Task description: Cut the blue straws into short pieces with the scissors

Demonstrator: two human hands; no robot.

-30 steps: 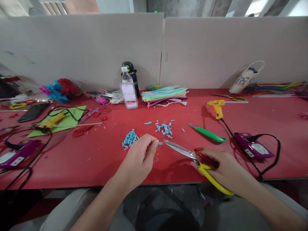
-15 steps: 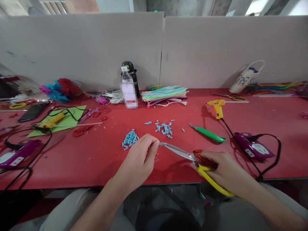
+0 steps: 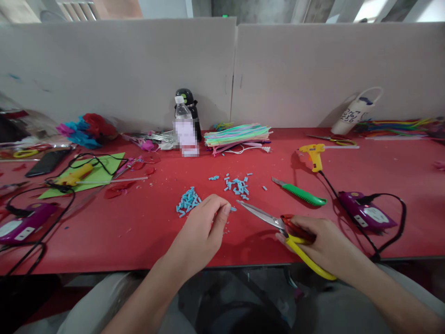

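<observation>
holding scissors point(image 3: 279, 223), pinching blue piece point(image 3: 233, 208)

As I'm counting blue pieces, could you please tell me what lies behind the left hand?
A pile of blue pieces shows beyond the left hand; whatever the hand covers cannot be seen.

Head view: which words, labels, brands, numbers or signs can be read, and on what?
None reads clearly.
White bottle: dark lettering, too blurred.
Clear bottle: label pixelated.
Purple boxes: pale labels, too small.
Right glue gun: marking, too small.
Black flask: green mark, unreadable.
Green light above the partition: perhaps a sign, too small.
</observation>
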